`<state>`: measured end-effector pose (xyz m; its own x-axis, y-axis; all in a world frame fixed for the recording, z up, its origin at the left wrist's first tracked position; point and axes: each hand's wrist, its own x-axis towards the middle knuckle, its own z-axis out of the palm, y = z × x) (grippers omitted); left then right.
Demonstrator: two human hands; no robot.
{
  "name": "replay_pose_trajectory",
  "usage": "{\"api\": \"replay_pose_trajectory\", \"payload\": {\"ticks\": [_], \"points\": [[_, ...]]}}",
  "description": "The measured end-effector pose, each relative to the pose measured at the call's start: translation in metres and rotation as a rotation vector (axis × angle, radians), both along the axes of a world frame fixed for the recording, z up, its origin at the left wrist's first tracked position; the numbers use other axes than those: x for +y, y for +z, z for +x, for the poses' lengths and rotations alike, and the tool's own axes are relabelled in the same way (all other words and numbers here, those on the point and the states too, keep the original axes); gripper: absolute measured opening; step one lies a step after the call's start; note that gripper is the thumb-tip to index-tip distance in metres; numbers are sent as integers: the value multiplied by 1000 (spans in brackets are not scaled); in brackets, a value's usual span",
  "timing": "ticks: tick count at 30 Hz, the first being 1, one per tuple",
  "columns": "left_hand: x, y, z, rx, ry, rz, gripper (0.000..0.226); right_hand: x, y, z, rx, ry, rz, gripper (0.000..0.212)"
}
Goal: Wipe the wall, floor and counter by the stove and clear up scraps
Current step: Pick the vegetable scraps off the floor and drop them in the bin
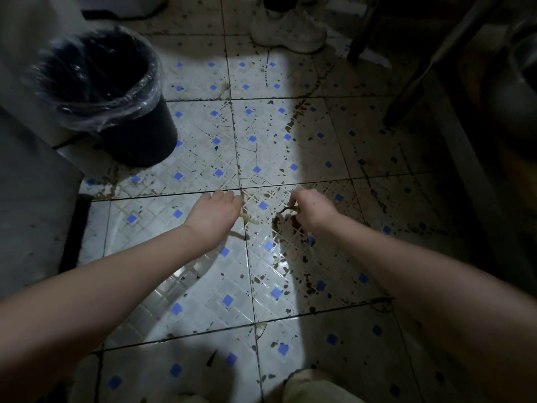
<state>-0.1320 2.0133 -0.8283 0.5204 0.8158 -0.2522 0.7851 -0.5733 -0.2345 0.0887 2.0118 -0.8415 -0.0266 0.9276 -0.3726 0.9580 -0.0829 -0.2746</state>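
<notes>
Down on the stained floor (203,286) near the lined bin (101,91), my right hand (312,207) pinches a green scrap (288,210) in its fingers while my left hand (215,212) is at a pale scrap (250,220), grip impossible to tell, so I judge scrap-clearing underway and wiping yet to come.

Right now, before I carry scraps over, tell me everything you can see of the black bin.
The black bin is round and plastic-looking, standing upright on the tiled floor at the upper left. A clear, crinkled liner is folded over its rim. The inside is dark; contents cannot be made out. No hand touches it.
</notes>
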Motion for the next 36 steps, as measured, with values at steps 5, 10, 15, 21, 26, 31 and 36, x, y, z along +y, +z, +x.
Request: {"api": "replay_pose_trajectory", "payload": {"ticks": [5, 10, 15, 21, 26, 31, 36], "points": [[10, 6, -26, -5, 85, 38, 32, 21, 12, -14, 12, 47, 17, 34], [24, 23, -53, -23, 196, 85, 31, 39, 26, -38, 4, 142, 95, 33], [44, 47, -79, -39, 274, 179, 30, 58, 44, -58, 15, 208, 196, 34], [64, 72, -101, -58, 319, 235, 28, 84, 63, -80, 113, 204, 292, 33], [82, 86, -112, -96, 355, 293, 28, 107, 77, -97, 102, 238, 360, 33], [104, 97, -122, -157, 418, 339, 30, 120, 84, -118, 93, 310, 370, 34], [126, 111, -131, -236, 490, 402, 34, 132, 91, -141, 140, 357, 419, 29]]}}
